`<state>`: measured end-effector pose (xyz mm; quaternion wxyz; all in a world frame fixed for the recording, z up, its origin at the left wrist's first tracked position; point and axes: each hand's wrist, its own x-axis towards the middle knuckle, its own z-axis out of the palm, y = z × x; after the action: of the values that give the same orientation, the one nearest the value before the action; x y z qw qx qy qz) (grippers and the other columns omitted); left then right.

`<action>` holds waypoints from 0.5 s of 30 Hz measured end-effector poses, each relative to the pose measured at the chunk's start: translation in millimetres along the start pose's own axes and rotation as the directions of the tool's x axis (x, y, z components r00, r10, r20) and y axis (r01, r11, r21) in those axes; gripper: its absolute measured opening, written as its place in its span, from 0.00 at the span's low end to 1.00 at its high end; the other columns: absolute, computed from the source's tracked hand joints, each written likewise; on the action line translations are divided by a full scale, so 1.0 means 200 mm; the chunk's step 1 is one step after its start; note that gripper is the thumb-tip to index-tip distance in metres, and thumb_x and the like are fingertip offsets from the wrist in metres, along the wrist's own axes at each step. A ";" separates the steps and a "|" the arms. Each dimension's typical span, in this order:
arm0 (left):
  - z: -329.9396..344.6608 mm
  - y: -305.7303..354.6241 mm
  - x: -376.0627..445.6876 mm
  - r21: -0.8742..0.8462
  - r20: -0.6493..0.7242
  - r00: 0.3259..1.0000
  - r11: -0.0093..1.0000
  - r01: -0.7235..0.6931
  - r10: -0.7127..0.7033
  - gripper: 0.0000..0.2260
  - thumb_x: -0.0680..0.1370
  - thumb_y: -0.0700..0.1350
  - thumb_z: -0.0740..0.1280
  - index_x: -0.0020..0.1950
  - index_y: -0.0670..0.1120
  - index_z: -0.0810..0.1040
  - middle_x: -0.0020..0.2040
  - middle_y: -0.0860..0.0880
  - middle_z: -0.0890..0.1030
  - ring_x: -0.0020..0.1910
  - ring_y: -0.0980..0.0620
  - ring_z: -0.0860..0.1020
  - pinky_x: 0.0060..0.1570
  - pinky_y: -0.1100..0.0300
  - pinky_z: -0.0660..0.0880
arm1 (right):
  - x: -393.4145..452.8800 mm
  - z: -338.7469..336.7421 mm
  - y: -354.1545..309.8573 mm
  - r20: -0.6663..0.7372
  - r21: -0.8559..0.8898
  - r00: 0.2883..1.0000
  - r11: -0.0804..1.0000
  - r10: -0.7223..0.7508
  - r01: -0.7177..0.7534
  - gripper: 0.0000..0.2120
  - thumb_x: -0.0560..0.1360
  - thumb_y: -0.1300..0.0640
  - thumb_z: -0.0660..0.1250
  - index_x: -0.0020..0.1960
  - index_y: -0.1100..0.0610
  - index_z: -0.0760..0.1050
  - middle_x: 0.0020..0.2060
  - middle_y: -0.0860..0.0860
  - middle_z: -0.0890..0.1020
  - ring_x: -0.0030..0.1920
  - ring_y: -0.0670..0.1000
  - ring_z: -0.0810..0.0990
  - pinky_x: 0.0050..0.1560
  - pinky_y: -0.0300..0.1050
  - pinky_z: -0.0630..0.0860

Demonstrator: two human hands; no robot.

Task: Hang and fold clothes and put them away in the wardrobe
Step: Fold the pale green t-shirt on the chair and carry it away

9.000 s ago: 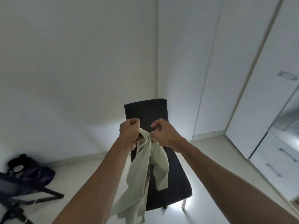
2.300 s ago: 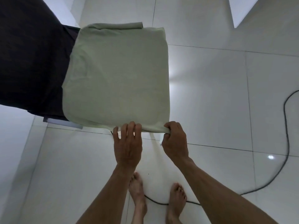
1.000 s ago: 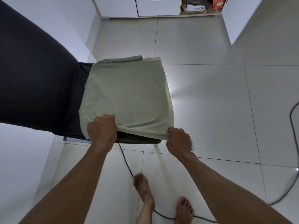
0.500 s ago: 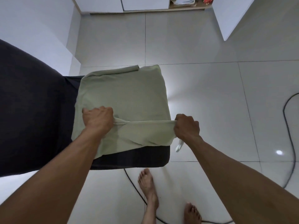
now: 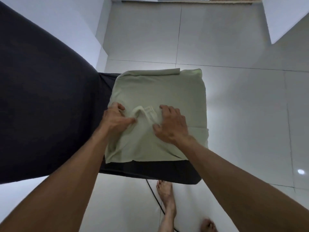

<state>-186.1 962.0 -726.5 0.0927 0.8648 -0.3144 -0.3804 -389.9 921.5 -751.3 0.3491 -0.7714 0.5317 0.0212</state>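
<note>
A pale green garment lies folded on the seat of a black chair. Its near part is doubled over onto the middle, and a small ridge of cloth bunches between my hands. My left hand sits on the left side of the fold, its fingers curled and its thumb pinching the cloth. My right hand lies on the right side with spread fingers pressing the fabric down.
The chair's dark backrest fills the left. A black cable runs over the white tiled floor by my bare feet. An open white wardrobe door stands at the upper right, and the wardrobe's base runs along the top edge.
Both hands carried the garment's near edge away from me and laid it on the middle of the cloth. The right hand has flattened onto the fabric. The view tilted down.
</note>
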 end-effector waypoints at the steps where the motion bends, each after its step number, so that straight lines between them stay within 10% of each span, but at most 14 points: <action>1: -0.03 -0.04 -0.03 0.007 0.072 0.997 0.999 0.034 -0.035 0.33 0.57 0.63 0.81 0.55 0.52 0.74 0.51 0.52 0.78 0.50 0.51 0.78 0.51 0.52 0.78 | 0.03 0.01 -0.05 0.035 -0.013 0.999 1.000 0.028 -0.027 0.35 0.74 0.44 0.67 0.75 0.54 0.60 0.70 0.53 0.69 0.69 0.56 0.67 0.67 0.55 0.65; 7: -0.04 -0.42 -0.20 0.286 0.306 0.947 0.958 0.009 -0.100 0.20 0.58 0.54 0.83 0.42 0.53 0.77 0.44 0.52 0.80 0.41 0.54 0.79 0.36 0.61 0.73 | 0.14 0.08 -0.22 0.154 -0.021 0.968 0.981 0.196 -0.195 0.22 0.74 0.46 0.70 0.64 0.53 0.72 0.59 0.55 0.78 0.63 0.58 0.74 0.62 0.54 0.71; 11: -0.04 -0.62 -0.23 -0.006 0.209 0.977 0.999 0.037 -0.035 0.11 0.75 0.52 0.73 0.40 0.45 0.81 0.37 0.52 0.78 0.38 0.52 0.77 0.38 0.61 0.72 | 0.20 0.08 -0.21 0.158 0.228 0.970 0.949 0.187 -0.220 0.11 0.73 0.46 0.71 0.50 0.52 0.77 0.49 0.53 0.82 0.54 0.58 0.80 0.54 0.52 0.78; 15: -0.04 -0.69 -0.24 -0.158 0.105 0.994 0.987 0.037 -0.021 0.17 0.78 0.55 0.69 0.39 0.43 0.74 0.34 0.50 0.74 0.36 0.51 0.73 0.40 0.56 0.71 | 0.28 0.06 -0.15 0.083 0.282 0.970 0.928 0.227 -0.242 0.17 0.74 0.45 0.70 0.57 0.55 0.80 0.54 0.56 0.84 0.54 0.60 0.82 0.54 0.54 0.80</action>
<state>-138.9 1098.3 -747.2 0.1399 0.8383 -0.2748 -0.4496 -336.4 888.8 -768.4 0.4662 -0.6420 0.6087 0.0033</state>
